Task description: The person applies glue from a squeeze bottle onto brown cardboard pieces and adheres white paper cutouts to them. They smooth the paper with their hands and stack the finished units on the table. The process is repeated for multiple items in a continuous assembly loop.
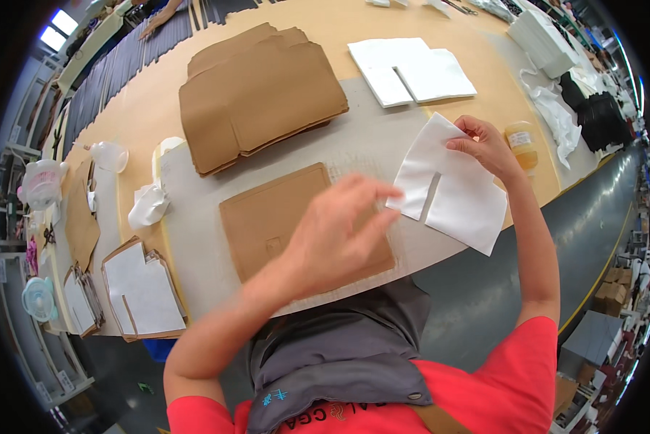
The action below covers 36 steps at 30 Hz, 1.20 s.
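Observation:
My right hand (486, 145) pinches the top corner of a white cut sheet (456, 189) with a slit in it, held up over the table's near edge. My left hand (339, 235) reaches across with fingers spread, its fingertips at the sheet's left edge. Beneath my left hand a flat brown leather-like piece (267, 217) lies on the grey work mat (194, 246).
A stack of brown pieces (260, 94) lies behind, white sheets (411, 70) to its right. A small amber bottle (521, 143) stands by my right hand. At left are crumpled white paper (149, 206), finished brown-and-white pieces (142, 293) and a plastic cup (110, 155). Another person's hand (158, 20) is far back.

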Each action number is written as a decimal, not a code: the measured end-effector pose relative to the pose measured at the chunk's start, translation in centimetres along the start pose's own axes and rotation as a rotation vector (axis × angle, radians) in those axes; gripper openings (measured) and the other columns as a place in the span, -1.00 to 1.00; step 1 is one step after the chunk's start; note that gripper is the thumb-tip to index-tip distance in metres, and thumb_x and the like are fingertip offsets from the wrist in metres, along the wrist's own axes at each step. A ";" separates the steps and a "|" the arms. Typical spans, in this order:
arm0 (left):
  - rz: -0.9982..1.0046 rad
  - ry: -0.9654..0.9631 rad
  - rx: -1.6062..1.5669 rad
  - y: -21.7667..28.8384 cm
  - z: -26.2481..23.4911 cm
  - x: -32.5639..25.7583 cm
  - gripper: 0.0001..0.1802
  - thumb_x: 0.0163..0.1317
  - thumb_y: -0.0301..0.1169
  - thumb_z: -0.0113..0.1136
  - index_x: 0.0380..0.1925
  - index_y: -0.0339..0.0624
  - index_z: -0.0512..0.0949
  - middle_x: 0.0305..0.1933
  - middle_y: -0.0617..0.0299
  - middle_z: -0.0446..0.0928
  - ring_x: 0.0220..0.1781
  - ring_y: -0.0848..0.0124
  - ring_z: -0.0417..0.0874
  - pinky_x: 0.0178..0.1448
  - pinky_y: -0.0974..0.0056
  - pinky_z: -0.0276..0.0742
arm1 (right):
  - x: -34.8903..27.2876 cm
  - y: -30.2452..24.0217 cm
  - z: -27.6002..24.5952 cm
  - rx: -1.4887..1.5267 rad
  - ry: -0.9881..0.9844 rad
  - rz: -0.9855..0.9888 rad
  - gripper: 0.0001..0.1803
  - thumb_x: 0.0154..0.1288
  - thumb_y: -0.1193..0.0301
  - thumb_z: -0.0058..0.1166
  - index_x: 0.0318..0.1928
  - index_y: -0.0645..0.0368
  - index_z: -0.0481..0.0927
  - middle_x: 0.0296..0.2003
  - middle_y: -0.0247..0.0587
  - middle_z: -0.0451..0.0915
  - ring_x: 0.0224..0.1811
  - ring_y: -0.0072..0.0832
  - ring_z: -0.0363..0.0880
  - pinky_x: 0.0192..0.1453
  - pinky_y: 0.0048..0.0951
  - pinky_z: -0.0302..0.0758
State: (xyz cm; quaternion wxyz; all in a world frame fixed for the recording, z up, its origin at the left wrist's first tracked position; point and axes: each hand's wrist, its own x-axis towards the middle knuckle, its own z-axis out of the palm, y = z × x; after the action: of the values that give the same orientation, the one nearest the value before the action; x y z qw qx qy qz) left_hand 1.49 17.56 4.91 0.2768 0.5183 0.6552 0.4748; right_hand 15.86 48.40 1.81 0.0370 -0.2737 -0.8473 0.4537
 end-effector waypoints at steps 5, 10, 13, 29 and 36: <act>0.039 0.018 0.015 -3.2 3.7 6.5 -0.52 0.37 -0.30 0.27 0.25 -0.21 0.52 0.05 0.13 0.64 0.15 0.31 0.60 0.30 0.26 0.45 | -4.6 -2.4 -0.5 -0.014 0.100 -0.124 -0.84 0.24 0.39 0.35 -0.28 0.14 0.62 -0.35 -0.51 0.57 -0.22 -0.67 0.45 -0.02 -0.54 0.41; -0.159 -0.283 -0.559 -1.4 7.0 7.3 -0.59 0.55 -0.19 0.06 0.25 -0.18 0.51 0.03 0.35 0.61 0.10 0.58 0.54 0.20 0.33 0.48 | -8.1 -1.1 -1.9 -0.049 0.446 -0.422 -0.49 0.23 0.20 0.39 0.11 0.13 0.55 0.06 -0.34 0.61 0.14 -0.53 0.51 0.27 -0.40 0.38; -0.123 -0.299 -0.720 2.3 4.8 5.6 -0.61 0.59 -0.17 -0.02 0.20 -0.17 0.54 -0.02 0.40 0.60 0.01 0.63 0.55 0.11 0.37 0.50 | -10.7 2.5 -2.4 0.513 0.509 -0.334 -0.13 0.26 0.02 0.35 0.41 0.16 0.28 0.38 -0.17 0.37 0.39 -0.42 0.36 0.42 -0.34 0.27; -0.645 0.604 -0.887 -1.6 -4.1 -18.0 -0.50 0.47 -0.43 0.16 0.35 -0.26 0.33 0.19 0.17 0.57 0.15 0.43 0.61 0.17 0.26 0.58 | -15.1 -8.6 16.5 0.695 -0.112 0.241 -0.54 0.38 0.47 0.24 0.23 0.38 0.50 0.03 -0.21 0.66 0.02 -0.57 0.61 0.15 -0.49 0.53; -0.640 0.568 -0.742 -4.3 -4.6 -16.0 -0.55 0.50 -0.44 0.11 0.32 -0.31 0.35 0.15 0.16 0.58 0.09 0.48 0.61 0.14 0.32 0.56 | -11.9 -9.2 17.6 0.664 -0.026 0.238 -0.51 0.43 0.48 0.16 0.29 0.37 0.39 0.07 -0.18 0.61 0.09 -0.56 0.56 0.20 -0.51 0.48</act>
State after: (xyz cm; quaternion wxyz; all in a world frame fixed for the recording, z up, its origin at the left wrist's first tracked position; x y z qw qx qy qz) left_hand 0.72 0.93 0.78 0.3833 0.0137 0.6178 0.6865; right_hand 16.53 25.23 0.99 0.0603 -0.3378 -0.6159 0.7091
